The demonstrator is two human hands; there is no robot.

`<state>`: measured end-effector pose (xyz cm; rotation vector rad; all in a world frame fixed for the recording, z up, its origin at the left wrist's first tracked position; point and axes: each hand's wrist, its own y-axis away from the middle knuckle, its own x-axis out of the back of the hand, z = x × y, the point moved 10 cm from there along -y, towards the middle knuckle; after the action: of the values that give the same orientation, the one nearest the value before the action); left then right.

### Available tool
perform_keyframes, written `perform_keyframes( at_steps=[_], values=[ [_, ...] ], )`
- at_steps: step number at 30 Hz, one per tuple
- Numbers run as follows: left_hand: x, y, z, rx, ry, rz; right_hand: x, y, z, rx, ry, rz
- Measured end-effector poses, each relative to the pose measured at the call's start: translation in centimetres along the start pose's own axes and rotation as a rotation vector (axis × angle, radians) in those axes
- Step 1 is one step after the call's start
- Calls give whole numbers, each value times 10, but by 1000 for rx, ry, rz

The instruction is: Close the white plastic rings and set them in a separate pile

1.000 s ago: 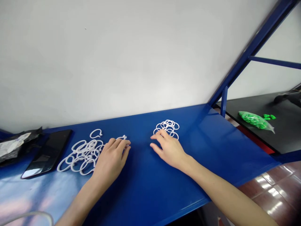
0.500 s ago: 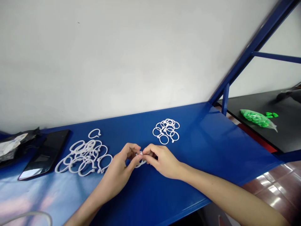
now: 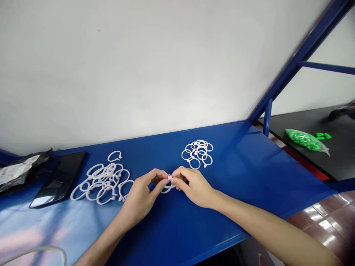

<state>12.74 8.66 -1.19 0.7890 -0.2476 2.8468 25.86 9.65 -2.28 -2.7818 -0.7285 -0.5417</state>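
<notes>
Both my hands meet over the middle of the blue shelf [image 3: 249, 166], pinching one white plastic ring [image 3: 168, 187] between them. My left hand [image 3: 142, 195] grips its left side with thumb and fingers closed. My right hand [image 3: 194, 184] pinches the ring's clasp end from the right. A loose heap of larger-looking open white rings [image 3: 102, 181] lies just left of my left hand. A tighter cluster of closed white rings [image 3: 197, 154] lies behind my right hand, near the wall.
A black phone [image 3: 59, 179] lies at the left of the shelf beside a dark plastic packet [image 3: 19, 170]. A blue frame post [image 3: 294, 62] rises at the right. Beyond it a black surface holds a bag of green pieces [image 3: 305, 140].
My left hand drew a ring out of the left heap, and my right hand left the back cluster. They came together at the middle and now pinch one ring.
</notes>
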Motion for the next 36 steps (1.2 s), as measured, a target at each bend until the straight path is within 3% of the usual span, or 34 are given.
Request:
perform_keyframes(
  at_steps=[8, 17, 22, 28, 32, 36],
  values=[
    [3, 1, 2, -48, -31, 19, 0, 1, -4, 40, 63, 8],
    [0, 9, 10, -137, 26, 60, -3, 14, -30, 292, 290, 1],
    [0, 8, 16, -208, -102, 60, -4, 8, -23, 250, 318, -50],
    [2, 9, 10, -184, -418, 172, 6, -5, -9, 162, 249, 44],
    [-21, 12, 8, -266, -652, 62, 11, -7, -3, 134, 210, 84],
    [-28, 17, 19, -430, -652, -3, 22, -9, -3, 124, 215, 150]
  ],
)
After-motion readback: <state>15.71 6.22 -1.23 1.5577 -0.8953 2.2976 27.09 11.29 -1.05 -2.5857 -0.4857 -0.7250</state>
